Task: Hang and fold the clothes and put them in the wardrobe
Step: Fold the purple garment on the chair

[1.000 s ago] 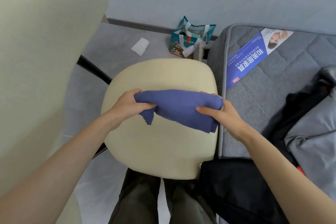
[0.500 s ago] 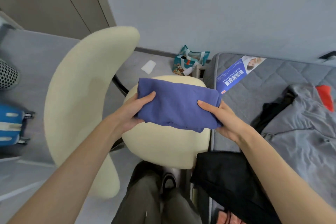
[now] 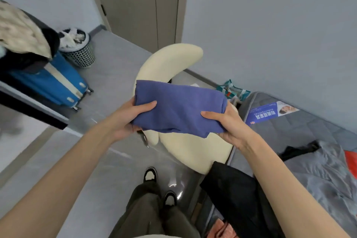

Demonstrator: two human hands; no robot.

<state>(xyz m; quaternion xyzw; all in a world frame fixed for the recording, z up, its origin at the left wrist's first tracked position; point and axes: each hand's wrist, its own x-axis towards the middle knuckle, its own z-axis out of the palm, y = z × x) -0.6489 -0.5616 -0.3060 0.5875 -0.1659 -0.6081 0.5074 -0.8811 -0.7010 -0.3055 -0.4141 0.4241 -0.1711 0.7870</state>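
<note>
A folded blue-purple garment (image 3: 179, 106) is held up in the air in front of me, above the cream chair (image 3: 193, 150). My left hand (image 3: 127, 120) grips its left end, thumb on top and fingers under it. My right hand (image 3: 228, 123) grips its right end the same way. More clothes lie to the right: a black garment (image 3: 237, 197) draped over the mattress edge, a grey garment (image 3: 318, 170) and a red one (image 3: 350, 162) on the grey mattress (image 3: 301, 127).
A blue suitcase (image 3: 52, 81) with clothes piled on it stands at the left, beside a mesh laundry basket (image 3: 77, 48). A closed grey-brown door (image 3: 143, 6) is at the back. A teal bag (image 3: 230, 89) sits on the floor by the wall. My feet (image 3: 160, 185) stand on grey floor.
Both hands have lifted the folded garment off the chair seat and up. My view has risen and turned left, bringing the door, suitcase and basket into sight.
</note>
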